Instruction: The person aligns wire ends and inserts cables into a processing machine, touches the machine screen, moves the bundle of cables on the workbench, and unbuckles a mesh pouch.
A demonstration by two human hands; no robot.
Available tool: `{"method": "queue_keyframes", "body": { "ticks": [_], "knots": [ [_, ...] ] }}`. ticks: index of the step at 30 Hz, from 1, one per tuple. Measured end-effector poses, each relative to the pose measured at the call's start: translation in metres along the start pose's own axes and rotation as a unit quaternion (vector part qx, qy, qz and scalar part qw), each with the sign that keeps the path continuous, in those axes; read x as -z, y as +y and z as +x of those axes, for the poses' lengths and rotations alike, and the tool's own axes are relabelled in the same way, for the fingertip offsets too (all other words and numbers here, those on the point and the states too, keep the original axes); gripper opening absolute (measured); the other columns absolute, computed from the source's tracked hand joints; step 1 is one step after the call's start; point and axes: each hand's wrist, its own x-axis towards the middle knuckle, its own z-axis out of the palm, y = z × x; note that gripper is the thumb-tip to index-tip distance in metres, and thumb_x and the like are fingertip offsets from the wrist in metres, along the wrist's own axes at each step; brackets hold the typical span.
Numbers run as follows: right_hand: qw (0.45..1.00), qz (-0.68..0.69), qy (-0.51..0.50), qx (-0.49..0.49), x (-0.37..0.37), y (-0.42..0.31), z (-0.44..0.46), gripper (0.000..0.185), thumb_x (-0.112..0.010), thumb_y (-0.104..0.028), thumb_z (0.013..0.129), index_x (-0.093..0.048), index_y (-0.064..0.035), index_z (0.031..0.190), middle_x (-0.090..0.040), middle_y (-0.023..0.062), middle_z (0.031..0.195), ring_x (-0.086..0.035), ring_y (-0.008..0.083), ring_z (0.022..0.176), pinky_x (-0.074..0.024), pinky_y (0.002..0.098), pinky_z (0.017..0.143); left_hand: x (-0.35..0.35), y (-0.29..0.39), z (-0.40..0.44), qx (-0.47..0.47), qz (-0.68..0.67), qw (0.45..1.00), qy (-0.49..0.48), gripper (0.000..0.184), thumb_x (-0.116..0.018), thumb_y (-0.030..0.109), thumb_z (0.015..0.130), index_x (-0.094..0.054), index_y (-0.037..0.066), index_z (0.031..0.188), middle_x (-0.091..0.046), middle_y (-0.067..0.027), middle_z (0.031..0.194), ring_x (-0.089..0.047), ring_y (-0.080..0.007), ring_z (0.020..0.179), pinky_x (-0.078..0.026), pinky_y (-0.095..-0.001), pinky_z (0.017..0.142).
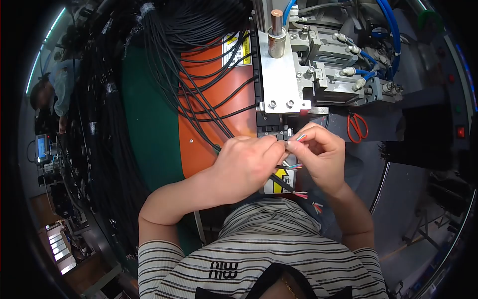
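Note:
My left hand (249,162) is closed around several black cables (283,182) at the front of a machine. Their stripped ends spread out beneath it, showing thin red, white and blue wires (300,195). Close beside it, my right hand (321,154) pinches the thin coloured wires (301,138) of a cable end between thumb and forefinger. The fingertips of both hands nearly meet just below a black fixture (269,121) of the machine. My left fingers hide exactly how many cables they grip.
Pneumatic cylinders (328,62) with blue hoses and a metal plate (281,79) stand ahead. Red-handled scissors (357,127) lie to the right. A large bundle of black cables (199,30) drapes over the orange surface (199,159). Another person (59,92) is at far left.

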Motion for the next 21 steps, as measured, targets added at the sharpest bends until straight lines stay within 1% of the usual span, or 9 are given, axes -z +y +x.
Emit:
{"method": "queue_keyframes", "body": {
  "ticks": [1,2,4,9,11,12,13,16,21],
  "knots": [
    [1.000,0.000,-0.002,0.001,-0.003,-0.001,0.000,0.017,-0.067,0.000,0.087,-0.068,0.0015,0.104,-0.062,0.0084,0.097,-0.060,0.0092,0.069,-0.0453,0.0206,0.056,-0.002,0.000,0.001,0.001,0.001,1.000,0.001,0.008,-0.068,0.004,0.082,-0.060,0.002,0.083,-0.057,-0.0053,0.063,-0.054,-0.0192,0.049,-0.044,-0.0293,0.049],
    [0.991,-0.093,0.039,0.085,-0.008,0.000,0.000,0.017,-0.067,-0.001,0.088,-0.068,0.0015,0.105,-0.062,0.0077,0.095,-0.059,0.0089,0.070,-0.0453,0.0210,0.057,-0.004,0.000,0.001,0.011,-0.026,0.999,0.014,0.011,-0.068,0.004,0.079,-0.058,0.003,0.081,-0.056,-0.0057,0.063,-0.054,-0.0214,0.050,-0.045,-0.0308,0.049],
    [0.922,-0.274,0.118,0.247,-0.016,-0.004,0.000,0.017,-0.068,-0.004,0.088,-0.068,0.0017,0.105,-0.063,0.0064,0.093,-0.059,0.0083,0.072,-0.0455,0.0220,0.060,-0.008,-0.002,0.002,0.030,-0.084,0.995,0.041,0.016,-0.069,0.003,0.073,-0.054,0.005,0.078,-0.054,-0.0064,0.065,-0.056,-0.0259,0.053,-0.046,-0.0337,0.050],
    [0.895,-0.319,0.104,0.295,-0.011,-0.006,-0.001,0.019,-0.064,-0.006,0.092,-0.067,0.0037,0.108,-0.064,0.0069,0.091,-0.060,0.0088,0.076,-0.0463,0.0220,0.064,-0.006,-0.007,0.001,0.069,-0.169,0.983,0.007,0.013,-0.067,0.002,0.075,-0.054,0.005,0.078,-0.055,-0.0056,0.066,-0.057,-0.0250,0.055,-0.045,-0.0340,0.050],
    [0.992,-0.074,0.030,0.093,0.000,-0.010,0.000,0.020,-0.060,-0.007,0.094,-0.067,0.0043,0.110,-0.064,0.0076,0.092,-0.060,0.0097,0.076,-0.0469,0.0216,0.065,-0.005,-0.007,0.002,0.064,-0.172,0.983,-0.006,0.010,-0.064,0.003,0.079,-0.054,0.004,0.079,-0.056,-0.0065,0.067,-0.057,-0.0251,0.056,-0.045,-0.0335,0.051],
    [0.998,0.054,-0.009,-0.014,0.004,-0.011,0.000,0.021,-0.058,-0.007,0.095,-0.066,0.0046,0.111,-0.064,0.0080,0.093,-0.061,0.0102,0.076,-0.0472,0.0214,0.065,-0.005,-0.007,0.001,0.063,-0.172,0.983,-0.012,0.010,-0.063,0.003,0.081,-0.054,0.004,0.079,-0.057,-0.0069,0.067,-0.057,-0.0251,0.056,-0.045,-0.0333,0.051],
    [0.998,0.055,-0.010,-0.015,0.007,-0.010,0.001,0.021,-0.058,-0.007,0.095,-0.066,0.0046,0.111,-0.064,0.0080,0.093,-0.061,0.0102,0.076,-0.0472,0.0214,0.065,-0.004,-0.008,0.001,0.064,-0.172,0.983,-0.012,0.010,-0.063,0.003,0.081,-0.054,0.004,0.079,-0.057,-0.0069,0.067,-0.057,-0.0251,0.056,-0.045,-0.0333,0.051],
    [0.947,0.279,-0.082,-0.134,0.013,-0.008,0.006,0.021,-0.055,-0.006,0.097,-0.067,0.0048,0.112,-0.065,0.0090,0.095,-0.062,0.0105,0.078,-0.0485,0.0213,0.065,-0.003,-0.012,0.002,0.077,-0.225,0.971,-0.026,0.010,-0.060,0.005,0.087,-0.054,0.003,0.080,-0.058,-0.0068,0.068,-0.058,-0.0231,0.057,-0.045,-0.0322,0.052],
    [0.938,0.299,-0.098,-0.147,0.016,-0.008,0.009,0.020,-0.057,-0.004,0.096,-0.068,0.0039,0.110,-0.065,0.0092,0.096,-0.062,0.0103,0.077,-0.0480,0.0202,0.062,-0.002,-0.019,0.004,0.065,-0.294,0.953,-0.030,0.011,-0.057,0.006,0.090,-0.054,0.002,0.080,-0.059,-0.0063,0.069,-0.059,-0.0210,0.057,-0.045,-0.0315,0.054]
  ]
}}
